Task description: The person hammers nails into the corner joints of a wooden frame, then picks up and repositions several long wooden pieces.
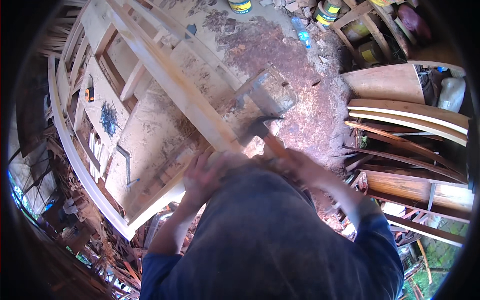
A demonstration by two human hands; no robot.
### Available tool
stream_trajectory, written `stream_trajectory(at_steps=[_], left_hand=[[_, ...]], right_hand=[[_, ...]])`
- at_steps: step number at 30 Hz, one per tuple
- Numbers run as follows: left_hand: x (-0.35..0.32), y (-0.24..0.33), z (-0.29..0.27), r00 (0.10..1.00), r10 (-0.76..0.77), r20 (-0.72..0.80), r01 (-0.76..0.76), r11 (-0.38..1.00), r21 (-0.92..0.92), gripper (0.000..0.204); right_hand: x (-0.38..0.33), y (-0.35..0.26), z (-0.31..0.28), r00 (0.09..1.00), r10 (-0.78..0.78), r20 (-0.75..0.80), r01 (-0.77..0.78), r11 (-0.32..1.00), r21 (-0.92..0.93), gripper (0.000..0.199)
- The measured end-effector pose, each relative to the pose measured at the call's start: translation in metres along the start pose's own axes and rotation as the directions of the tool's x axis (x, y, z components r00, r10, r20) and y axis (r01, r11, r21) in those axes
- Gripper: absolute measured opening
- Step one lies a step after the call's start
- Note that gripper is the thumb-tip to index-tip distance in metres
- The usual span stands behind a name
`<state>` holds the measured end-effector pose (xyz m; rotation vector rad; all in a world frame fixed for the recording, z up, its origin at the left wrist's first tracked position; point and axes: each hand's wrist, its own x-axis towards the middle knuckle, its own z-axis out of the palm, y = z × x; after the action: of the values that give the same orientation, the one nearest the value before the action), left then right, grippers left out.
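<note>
In my right hand (296, 166) is a hammer with a dark metal head (259, 126) and a brownish wooden handle (274, 145). Its head is beside the near end of a long pale wooden beam (175, 82), which runs from the upper left toward me. My left hand (200, 172) is at that near end, its fingers curled over the wood at the workbench corner. My dark-clothed body hides part of both hands, and the fingers are slightly blurred. Whether a nail is at the beam's end I cannot tell.
On the bench (145, 130) lie an orange-black tape measure (89, 94), a pile of dark nails (108, 119) and a bent metal bar (125, 160). Curved boards (410, 112) are stacked at right. Tins (326, 14) and a plastic bottle (302, 34) are on the far floor.
</note>
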<state>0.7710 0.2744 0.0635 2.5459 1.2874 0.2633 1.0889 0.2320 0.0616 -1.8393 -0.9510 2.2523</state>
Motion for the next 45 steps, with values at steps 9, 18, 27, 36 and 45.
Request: stream_trajectory(at_steps=[9,18,27,36,45], left_hand=[[-0.008,-0.005,-0.001,1.000,0.028,0.004,-0.028,1.000,-0.012,0.052],[-0.014,-0.005,-0.003,1.000,-0.018,0.001,0.018,0.999,-0.028,0.050],[-0.008,-0.001,-0.018,0.996,-0.019,0.089,0.025,0.997,-0.067,0.050],[0.135,-0.017,-0.041,0.929,0.369,0.012,-0.368,0.929,-0.046,0.040],[0.173,-0.040,-0.030,0.711,0.621,0.330,-0.627,0.772,-0.104,0.034]], right_hand=[[0.027,0.005,-0.050,0.736,-0.250,-0.629,0.578,0.715,0.392,0.031],[-0.001,-0.030,-0.019,0.649,-0.724,-0.235,0.406,0.590,-0.698,0.026],[0.016,-0.041,-0.031,0.773,-0.599,-0.209,0.210,0.552,-0.807,0.028],[0.021,-0.053,-0.051,0.750,-0.655,-0.094,0.289,0.453,-0.843,0.028],[0.016,-0.045,-0.044,0.787,-0.614,-0.068,0.358,0.543,-0.760,0.032]])
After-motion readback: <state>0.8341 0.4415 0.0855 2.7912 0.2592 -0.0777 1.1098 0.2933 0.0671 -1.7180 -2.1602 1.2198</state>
